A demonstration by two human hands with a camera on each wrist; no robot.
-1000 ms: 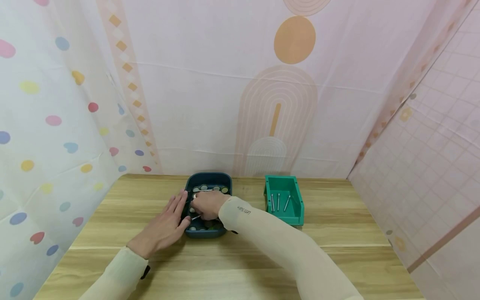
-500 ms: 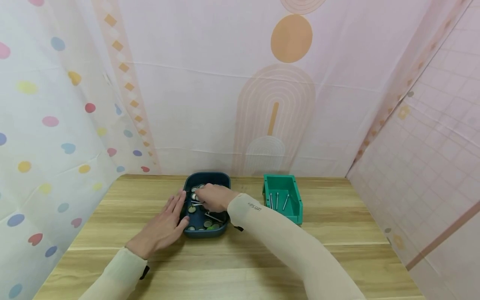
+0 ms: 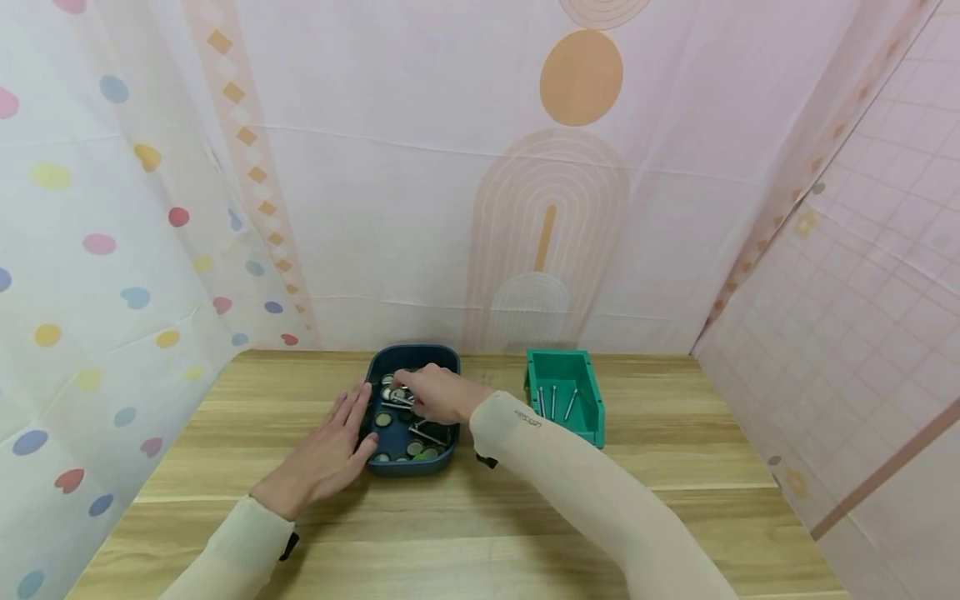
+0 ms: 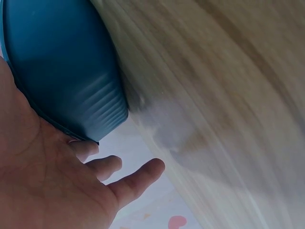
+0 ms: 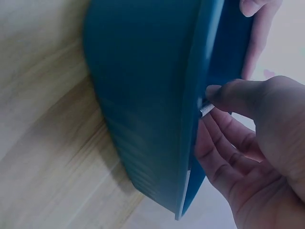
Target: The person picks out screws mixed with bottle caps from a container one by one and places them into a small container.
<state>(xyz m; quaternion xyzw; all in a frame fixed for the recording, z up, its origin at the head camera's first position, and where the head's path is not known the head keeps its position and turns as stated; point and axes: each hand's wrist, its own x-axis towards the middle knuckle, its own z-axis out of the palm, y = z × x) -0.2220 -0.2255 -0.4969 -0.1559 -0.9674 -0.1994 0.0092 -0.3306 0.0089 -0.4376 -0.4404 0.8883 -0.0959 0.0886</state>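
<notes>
Here, hands [image 3: 321, 455] are at a blue bin [image 3: 408, 469], the right [image 3: 441, 394] pinching a bolt [image 5: 206, 110].

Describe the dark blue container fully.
The dark blue container, plastic-looking and open-topped, has walls with rounded corners and some outer ridges. It stands upright on the wooden table, left of the green bin. Round discs and metal screws lie inside. The left hand rests against its left side; the right hand reaches over its opening.
</notes>
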